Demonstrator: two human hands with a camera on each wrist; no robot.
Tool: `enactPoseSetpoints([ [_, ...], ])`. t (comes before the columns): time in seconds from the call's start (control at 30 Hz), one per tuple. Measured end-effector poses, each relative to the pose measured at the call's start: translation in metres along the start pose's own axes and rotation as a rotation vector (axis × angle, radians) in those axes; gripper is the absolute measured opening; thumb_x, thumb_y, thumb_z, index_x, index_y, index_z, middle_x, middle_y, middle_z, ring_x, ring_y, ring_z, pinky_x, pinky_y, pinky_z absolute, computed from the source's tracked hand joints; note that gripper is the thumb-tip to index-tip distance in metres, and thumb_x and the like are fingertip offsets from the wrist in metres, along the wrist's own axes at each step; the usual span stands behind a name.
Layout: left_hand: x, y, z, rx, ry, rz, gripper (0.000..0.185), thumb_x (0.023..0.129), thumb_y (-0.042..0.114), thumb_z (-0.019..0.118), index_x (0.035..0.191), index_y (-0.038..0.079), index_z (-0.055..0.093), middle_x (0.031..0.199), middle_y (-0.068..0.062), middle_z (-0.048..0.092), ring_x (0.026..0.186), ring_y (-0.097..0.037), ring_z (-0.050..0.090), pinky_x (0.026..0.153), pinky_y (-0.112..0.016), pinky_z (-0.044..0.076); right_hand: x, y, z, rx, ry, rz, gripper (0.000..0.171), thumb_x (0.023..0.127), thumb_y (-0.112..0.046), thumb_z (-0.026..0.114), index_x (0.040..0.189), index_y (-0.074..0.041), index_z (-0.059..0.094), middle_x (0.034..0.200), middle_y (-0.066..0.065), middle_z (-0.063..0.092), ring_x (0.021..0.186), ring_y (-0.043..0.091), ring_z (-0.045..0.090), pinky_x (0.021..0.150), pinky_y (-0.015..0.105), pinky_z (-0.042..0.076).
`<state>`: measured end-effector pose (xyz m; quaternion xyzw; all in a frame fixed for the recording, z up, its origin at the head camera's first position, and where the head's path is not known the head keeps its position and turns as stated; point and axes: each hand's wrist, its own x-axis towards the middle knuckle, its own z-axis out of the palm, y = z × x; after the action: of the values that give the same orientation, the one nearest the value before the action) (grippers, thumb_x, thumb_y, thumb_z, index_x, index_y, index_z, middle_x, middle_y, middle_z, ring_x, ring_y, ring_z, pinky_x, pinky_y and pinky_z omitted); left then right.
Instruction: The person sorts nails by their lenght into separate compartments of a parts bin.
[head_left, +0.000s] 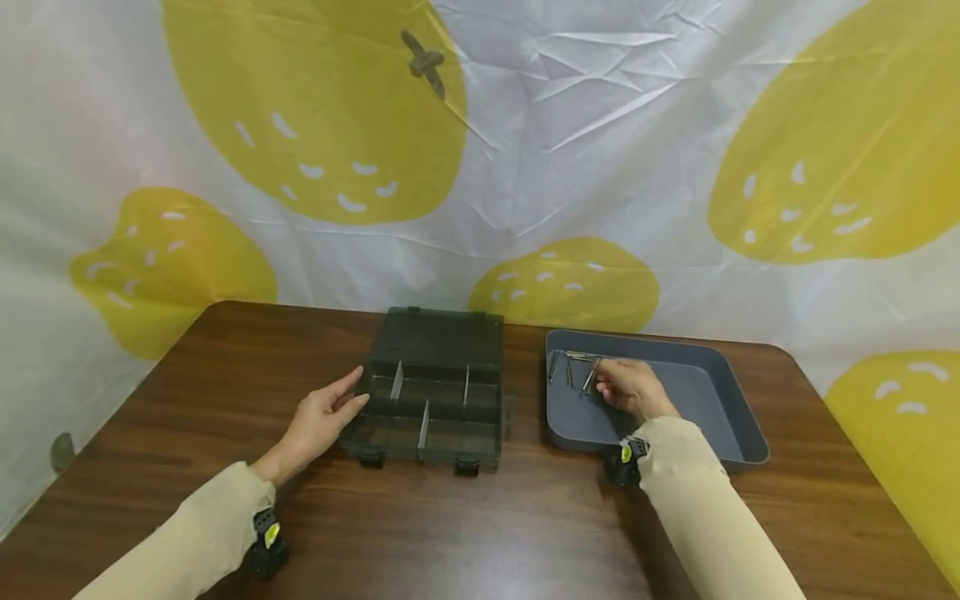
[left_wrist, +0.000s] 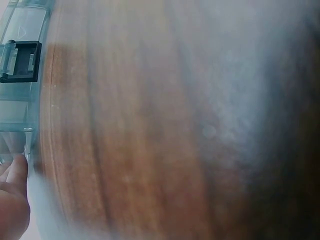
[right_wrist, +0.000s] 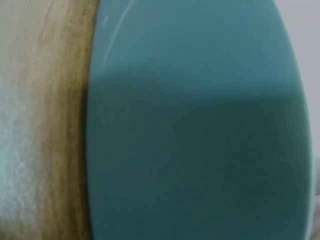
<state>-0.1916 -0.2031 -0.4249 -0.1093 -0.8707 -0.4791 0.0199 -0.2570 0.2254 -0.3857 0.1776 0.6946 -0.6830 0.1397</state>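
Observation:
An organizer box of smoky clear plastic stands with its lid raised at the back and thin dividers between its compartments. My left hand rests against its left side, fingers extended and thumb near the edge. In the left wrist view, the thumb touches the box wall below a black latch. Inside a grey tray, my right hand pinches a thin metal screw with curled fingers. Several similar screws lie around it. The exact grip is partly hidden.
Both box and tray stand on a brown wooden table. Behind the table hangs a white cloth with yellow fruit prints. The tray's outer wall fills most of the right wrist view.

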Motion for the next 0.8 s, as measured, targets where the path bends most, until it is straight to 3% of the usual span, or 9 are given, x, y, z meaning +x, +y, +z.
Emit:
enactPoseSetpoints([
  [0.23,0.000,0.000,0.000,-0.010,-0.004,-0.001,0.054,0.097,0.018,0.054,0.144,-0.001,0.035,0.144,-0.020,0.038,0.125,-0.034,0.047,0.095,-0.043,0.045,-0.002,-0.001,-0.003,-0.011,-0.003,0.012,0.009,0.090,-0.003,0.047,0.098,-0.002,0.049,0.057,-0.006,0.051,0.046,0.000,0.050,0.045,0.013,0.044],
  [0.47,0.001,0.001,0.001,-0.006,-0.010,-0.005,0.054,0.098,0.018,0.053,0.144,-0.001,0.034,0.145,-0.020,0.037,0.125,-0.034,0.048,0.095,-0.043,0.046,-0.007,-0.004,0.001,0.034,-0.018,-0.011,0.005,0.089,-0.003,0.048,0.093,-0.002,0.051,0.055,-0.006,0.053,0.045,0.000,0.050,0.044,0.013,0.044],
  [0.57,0.000,0.001,0.001,-0.004,-0.005,-0.005,0.054,0.098,0.018,0.053,0.144,-0.001,0.034,0.145,-0.020,0.037,0.124,-0.034,0.049,0.095,-0.044,0.045,-0.010,-0.009,0.013,0.081,-0.058,-0.027,0.005,0.090,-0.004,0.048,0.088,-0.003,0.053,0.054,-0.005,0.053,0.043,0.000,0.050,0.043,0.013,0.043],
  [0.8,-0.001,0.001,0.001,0.000,-0.001,-0.005,0.054,0.097,0.018,0.053,0.144,-0.001,0.034,0.145,-0.020,0.038,0.123,-0.034,0.050,0.095,-0.044,0.046,-0.013,-0.017,0.057,0.196,-0.183,-0.048,0.026,0.092,-0.003,0.047,0.069,-0.012,0.056,0.053,-0.005,0.054,0.043,0.002,0.053,0.043,0.012,0.043],
])
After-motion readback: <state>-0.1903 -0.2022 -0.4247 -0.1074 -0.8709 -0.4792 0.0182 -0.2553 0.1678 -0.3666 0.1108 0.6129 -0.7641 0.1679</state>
